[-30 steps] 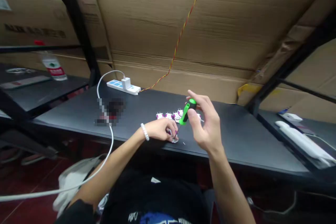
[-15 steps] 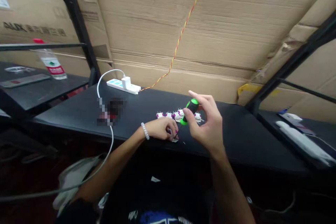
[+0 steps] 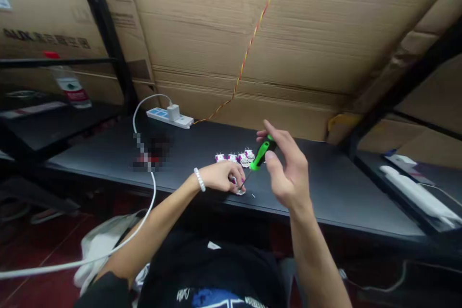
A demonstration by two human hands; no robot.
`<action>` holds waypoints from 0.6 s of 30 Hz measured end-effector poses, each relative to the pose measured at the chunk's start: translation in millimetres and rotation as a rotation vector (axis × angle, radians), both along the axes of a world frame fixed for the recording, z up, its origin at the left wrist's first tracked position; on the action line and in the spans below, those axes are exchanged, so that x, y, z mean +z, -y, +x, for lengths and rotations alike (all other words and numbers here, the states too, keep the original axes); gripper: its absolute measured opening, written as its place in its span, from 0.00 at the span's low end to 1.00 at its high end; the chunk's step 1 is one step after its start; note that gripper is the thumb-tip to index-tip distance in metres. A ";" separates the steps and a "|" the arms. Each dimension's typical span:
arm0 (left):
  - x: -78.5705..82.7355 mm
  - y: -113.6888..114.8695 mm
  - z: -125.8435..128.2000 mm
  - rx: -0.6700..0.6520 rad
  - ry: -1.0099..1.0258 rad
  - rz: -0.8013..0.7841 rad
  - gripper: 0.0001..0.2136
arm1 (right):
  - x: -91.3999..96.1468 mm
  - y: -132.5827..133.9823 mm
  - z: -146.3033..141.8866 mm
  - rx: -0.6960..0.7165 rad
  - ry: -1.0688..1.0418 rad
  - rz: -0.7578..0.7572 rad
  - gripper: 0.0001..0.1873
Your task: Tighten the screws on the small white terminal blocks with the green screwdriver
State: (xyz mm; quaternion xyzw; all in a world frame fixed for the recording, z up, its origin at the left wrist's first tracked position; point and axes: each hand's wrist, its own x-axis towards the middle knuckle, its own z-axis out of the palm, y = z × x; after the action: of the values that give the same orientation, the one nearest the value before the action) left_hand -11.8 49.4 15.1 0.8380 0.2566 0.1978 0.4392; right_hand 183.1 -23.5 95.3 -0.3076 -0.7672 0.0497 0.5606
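My right hand holds a green and black screwdriver by its handle, with the thumb and fingers around it. The screwdriver slants down to the left, and its tip meets a small white and purple part near the table's front edge. My left hand pinches that part against the black table; the fingers hide most of it. Beyond my left hand several similar white and purple parts with metal pins stand in a row. A tiny screw-like piece lies just right of the held part.
A white power strip with a plugged-in charger lies at the back left; its white cable hangs over the front edge. Cardboard backs the table. Black shelf posts flank it. A bottle stands at left.
The screwdriver has turned in my right hand, so a different side of its handle faces me. My right fingers have shifted around it. My left hand stays in place.
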 end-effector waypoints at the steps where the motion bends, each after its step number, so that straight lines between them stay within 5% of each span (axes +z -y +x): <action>1: -0.2 -0.3 0.1 0.004 -0.002 0.007 0.05 | -0.4 -0.4 -0.3 -0.012 0.006 0.014 0.27; 5: 1.2 0.5 0.5 0.000 -0.020 0.032 0.07 | -8.7 -5.7 -3.6 -0.077 -0.033 0.002 0.27; 10: 2.6 2.2 1.6 0.009 -0.015 -0.020 0.05 | -22.5 -11.5 -8.5 0.098 -0.163 -0.137 0.36; 18: 3.7 2.1 1.5 -0.003 -0.012 -0.032 0.07 | -19.1 -4.4 -7.1 0.193 -0.168 -0.161 0.19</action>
State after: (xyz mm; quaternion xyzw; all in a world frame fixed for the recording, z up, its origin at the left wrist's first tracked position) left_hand -10.3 47.4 18.7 0.8324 0.2612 0.1878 0.4512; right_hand 176.0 -19.1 76.1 -0.2713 -0.7370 0.1904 0.5891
